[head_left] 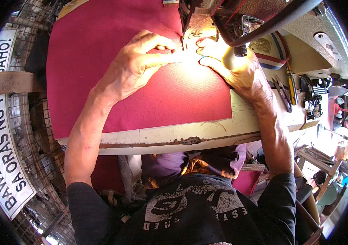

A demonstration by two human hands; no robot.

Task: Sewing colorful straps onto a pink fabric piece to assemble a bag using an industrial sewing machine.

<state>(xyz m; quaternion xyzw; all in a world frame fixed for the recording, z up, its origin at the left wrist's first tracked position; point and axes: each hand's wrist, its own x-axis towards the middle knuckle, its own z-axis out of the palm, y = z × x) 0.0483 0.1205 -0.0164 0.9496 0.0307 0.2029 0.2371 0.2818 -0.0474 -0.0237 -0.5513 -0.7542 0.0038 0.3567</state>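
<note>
A large dark red cloth [141, 108] lies across the sewing machine's pale table. In front of the presser foot [184, 42], my left hand [138, 61] rests on the cloth with thumb and index finger brought together. Glare hides what they pinch, if anything. To the right of the foot, my right hand [236, 67] lies on the cloth, its fingers apart and pointing left. Strong lamp light washes out the cloth between both hands. The sewing machine [255, 12] stands above and to the right, with red thread running down it.
A striped ribbon [278, 51] curves beside the machine. Scissors [282, 94] and a yellow-handled screwdriver [291, 83] lie right of my right forearm. The table's front edge [182, 143] is worn. Wire mesh [35, 134] with a printed white sign [8, 163] stands at left.
</note>
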